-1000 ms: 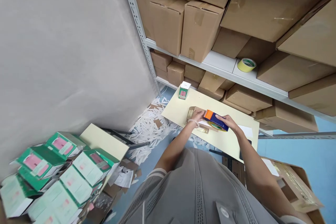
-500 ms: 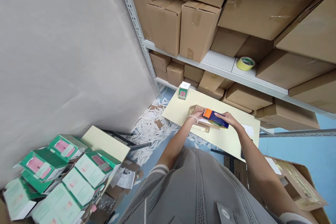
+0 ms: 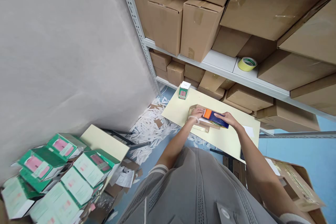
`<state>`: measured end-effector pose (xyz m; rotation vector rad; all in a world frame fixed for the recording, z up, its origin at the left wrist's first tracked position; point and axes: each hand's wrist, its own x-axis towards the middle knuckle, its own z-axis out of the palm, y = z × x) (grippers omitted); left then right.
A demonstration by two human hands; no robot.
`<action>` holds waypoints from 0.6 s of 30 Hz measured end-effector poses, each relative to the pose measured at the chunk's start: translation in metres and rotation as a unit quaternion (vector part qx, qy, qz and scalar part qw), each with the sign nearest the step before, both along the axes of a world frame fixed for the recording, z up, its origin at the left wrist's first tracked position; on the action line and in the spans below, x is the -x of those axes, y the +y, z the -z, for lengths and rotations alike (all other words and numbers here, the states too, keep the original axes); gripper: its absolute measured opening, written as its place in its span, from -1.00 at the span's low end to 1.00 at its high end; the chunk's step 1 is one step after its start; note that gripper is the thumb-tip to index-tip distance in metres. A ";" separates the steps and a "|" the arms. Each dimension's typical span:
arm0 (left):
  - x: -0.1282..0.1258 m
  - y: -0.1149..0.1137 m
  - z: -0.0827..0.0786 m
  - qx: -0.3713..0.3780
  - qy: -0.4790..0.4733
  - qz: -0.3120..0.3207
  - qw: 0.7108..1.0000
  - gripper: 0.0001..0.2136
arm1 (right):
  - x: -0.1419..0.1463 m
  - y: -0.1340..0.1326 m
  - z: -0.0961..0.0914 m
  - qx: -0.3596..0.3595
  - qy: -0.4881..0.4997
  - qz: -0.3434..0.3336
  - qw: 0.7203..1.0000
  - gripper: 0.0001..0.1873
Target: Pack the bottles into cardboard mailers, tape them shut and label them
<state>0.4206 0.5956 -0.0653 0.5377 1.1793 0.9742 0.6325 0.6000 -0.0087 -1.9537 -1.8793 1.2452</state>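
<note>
Down at the far left there's a messy heap of green boxes (image 3: 65, 168), then paper scraps (image 3: 149, 129) all over the floor. A little green box (image 3: 184, 90) stands upright on the far left corner of the table (image 3: 231, 143). Close to the table's near edge sits a cardboard box (image 3: 194, 108). The left hand (image 3: 197, 113) is pressed flat on its top, fingers stretched out, not wrapped round anything. The right hand (image 3: 228, 119) is closed round the handle of an orange and blue tape dispenser (image 3: 214, 117) lying on that box. Up right, a yellow tape roll (image 3: 246, 64) lies on the shelf (image 3: 223, 63).
</note>
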 end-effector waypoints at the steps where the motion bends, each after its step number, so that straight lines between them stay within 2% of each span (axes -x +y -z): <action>1: 0.001 0.000 0.000 0.005 0.017 0.000 1.000 -0.83 | 0.000 0.000 0.000 -0.002 -0.002 -0.001 1.000 -0.22; 5: 0.008 -0.001 -0.005 0.015 0.080 0.019 0.997 -0.85 | 0.001 0.001 0.002 -0.009 0.005 -0.017 1.000 -0.25; 10: 0.018 -0.002 -0.010 0.004 0.092 0.033 0.995 -0.81 | 0.004 0.003 0.002 -0.011 -0.021 -0.036 0.999 -0.25; 15: 0.025 0.000 -0.015 -0.012 0.064 0.002 0.998 -0.77 | 0.006 0.006 0.001 -0.017 -0.061 -0.029 0.998 -0.24; 18: 0.042 0.006 -0.019 -0.019 0.078 -0.028 0.996 -0.79 | 0.006 0.008 0.000 -0.019 -0.061 -0.030 0.997 -0.23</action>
